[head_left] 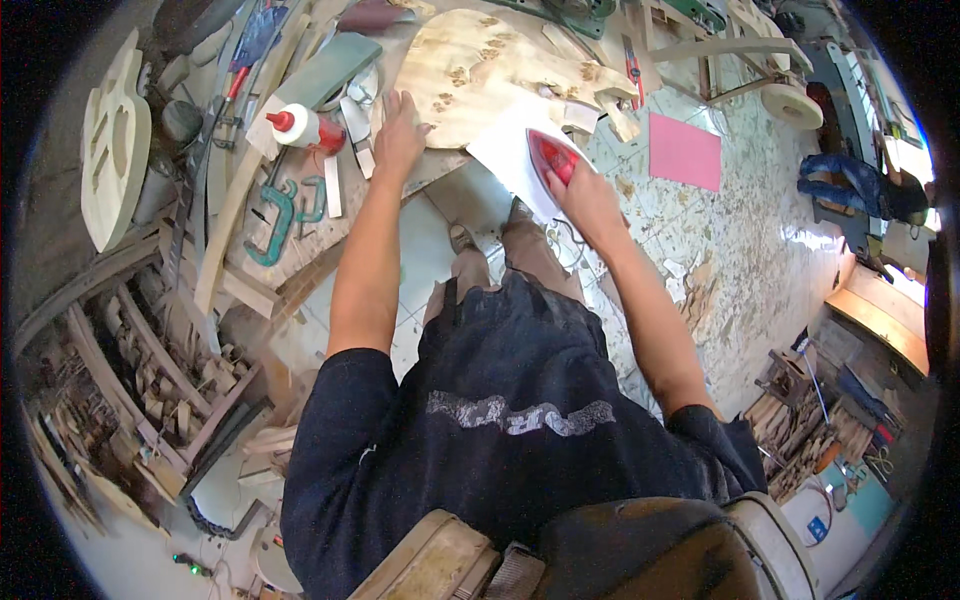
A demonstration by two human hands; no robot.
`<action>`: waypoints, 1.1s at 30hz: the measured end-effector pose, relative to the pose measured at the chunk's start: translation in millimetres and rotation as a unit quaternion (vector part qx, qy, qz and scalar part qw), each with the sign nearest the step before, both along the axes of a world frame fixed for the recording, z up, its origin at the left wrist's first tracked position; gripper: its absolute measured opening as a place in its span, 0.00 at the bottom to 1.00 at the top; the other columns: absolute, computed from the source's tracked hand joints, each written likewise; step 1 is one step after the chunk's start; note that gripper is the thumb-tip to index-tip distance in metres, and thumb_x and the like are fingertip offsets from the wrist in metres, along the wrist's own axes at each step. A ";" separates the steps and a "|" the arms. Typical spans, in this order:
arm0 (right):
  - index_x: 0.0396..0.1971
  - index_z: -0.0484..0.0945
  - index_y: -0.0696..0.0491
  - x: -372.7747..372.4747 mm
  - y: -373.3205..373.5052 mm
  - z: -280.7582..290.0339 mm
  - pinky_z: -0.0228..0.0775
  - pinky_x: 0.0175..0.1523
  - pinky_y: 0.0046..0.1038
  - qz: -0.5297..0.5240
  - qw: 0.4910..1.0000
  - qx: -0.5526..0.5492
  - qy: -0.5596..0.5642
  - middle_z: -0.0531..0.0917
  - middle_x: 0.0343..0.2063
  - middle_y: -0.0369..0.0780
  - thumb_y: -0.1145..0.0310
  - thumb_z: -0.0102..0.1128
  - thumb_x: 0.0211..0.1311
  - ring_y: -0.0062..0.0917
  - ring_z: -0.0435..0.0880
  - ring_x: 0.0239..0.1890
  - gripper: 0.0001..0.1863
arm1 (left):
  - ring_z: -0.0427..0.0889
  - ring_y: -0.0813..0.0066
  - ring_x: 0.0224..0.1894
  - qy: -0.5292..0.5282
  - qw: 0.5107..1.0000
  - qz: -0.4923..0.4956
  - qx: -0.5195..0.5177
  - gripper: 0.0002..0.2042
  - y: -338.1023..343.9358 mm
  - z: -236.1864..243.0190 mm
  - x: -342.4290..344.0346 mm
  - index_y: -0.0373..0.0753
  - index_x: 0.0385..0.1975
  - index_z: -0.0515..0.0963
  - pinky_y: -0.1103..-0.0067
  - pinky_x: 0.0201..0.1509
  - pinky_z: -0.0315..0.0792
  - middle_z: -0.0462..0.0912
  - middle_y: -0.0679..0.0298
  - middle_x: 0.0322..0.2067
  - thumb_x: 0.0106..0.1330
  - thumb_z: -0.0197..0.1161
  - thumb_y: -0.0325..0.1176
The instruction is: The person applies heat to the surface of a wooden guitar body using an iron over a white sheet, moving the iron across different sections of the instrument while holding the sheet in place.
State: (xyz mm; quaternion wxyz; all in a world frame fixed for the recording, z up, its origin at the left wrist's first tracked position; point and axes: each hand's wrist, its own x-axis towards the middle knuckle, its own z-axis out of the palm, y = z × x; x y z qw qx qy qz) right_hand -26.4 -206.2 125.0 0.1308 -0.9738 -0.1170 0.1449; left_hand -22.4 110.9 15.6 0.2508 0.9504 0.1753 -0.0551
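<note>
My right hand (590, 205) is wrapped round the handle of a red clothes iron (553, 158). The iron sits over a white sheet of paper (502, 150), which overlaps the near right part of a pale wooden panel (470, 75) and hangs past its edge. Dark, irregular patches mark the panel's face. At the panel's near left edge, my left hand (400, 140) lies with its fingers stretched out and the thumb apart, touching the wood. A white and red glue bottle (318, 135) is just left of that hand.
Green C-clamps (270, 228) and wood strips crowd the workbench (350, 205) on the left. A shaped wooden board (112, 150) stands at far left. A pink sheet (685, 152) lies on the littered floor to the right. Another person (860, 190) is at far right.
</note>
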 end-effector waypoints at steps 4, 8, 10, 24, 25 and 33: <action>0.38 0.76 0.66 37.0 5.2 4.0 0.79 0.39 0.52 0.032 0.998 0.003 -0.046 0.84 0.27 0.61 0.48 0.60 0.67 0.56 0.86 0.33 0.29 | 0.71 0.42 0.66 -0.040 0.999 -0.017 0.011 0.39 6.1 -8.9 2.7 0.36 0.73 0.56 0.60 0.65 0.71 0.52 0.45 0.75 0.65 0.67 0.39; 0.39 0.75 0.65 12.1 -0.1 0.9 0.80 0.36 0.50 0.067 0.996 -0.002 -0.063 0.84 0.26 0.59 0.48 0.61 0.66 0.55 0.86 0.30 0.29 | 0.72 0.45 0.66 0.021 1.000 -0.004 -0.014 0.39 2.1 -3.6 4.9 0.37 0.74 0.55 0.61 0.65 0.71 0.50 0.48 0.76 0.66 0.66 0.38; 0.39 0.74 0.65 13.5 -2.2 0.1 0.80 0.36 0.51 0.071 0.997 -0.043 -0.005 0.84 0.25 0.59 0.47 0.62 0.66 0.55 0.86 0.30 0.29 | 0.71 0.46 0.66 0.013 1.000 0.008 -0.015 0.39 2.5 -0.2 3.2 0.38 0.74 0.55 0.62 0.66 0.71 0.49 0.49 0.76 0.66 0.66 0.38; 0.41 0.75 0.66 46.7 5.5 15.8 0.79 0.40 0.54 0.162 0.985 -0.056 0.003 0.83 0.28 0.62 0.48 0.60 0.67 0.55 0.86 0.33 0.29 | 0.70 0.48 0.68 0.007 1.000 0.016 -0.013 0.40 3.9 -5.0 2.8 0.42 0.75 0.54 0.62 0.69 0.69 0.47 0.53 0.77 0.66 0.66 0.41; 0.40 0.75 0.66 49.9 11.0 15.9 0.78 0.41 0.53 0.160 0.985 -0.061 0.013 0.83 0.28 0.62 0.49 0.61 0.67 0.55 0.86 0.33 0.28 | 0.70 0.48 0.68 0.000 1.000 0.020 -0.014 0.40 3.0 -5.4 3.3 0.42 0.75 0.54 0.62 0.68 0.69 0.48 0.54 0.77 0.66 0.66 0.41; 0.41 0.76 0.66 49.4 3.0 12.7 0.80 0.42 0.50 0.178 0.982 -0.064 0.014 0.85 0.30 0.58 0.47 0.61 0.65 0.52 0.87 0.36 0.30 | 0.74 0.45 0.64 0.020 1.000 -0.008 0.004 0.39 5.5 -6.1 4.2 0.39 0.74 0.56 0.61 0.66 0.72 0.48 0.51 0.77 0.65 0.66 0.40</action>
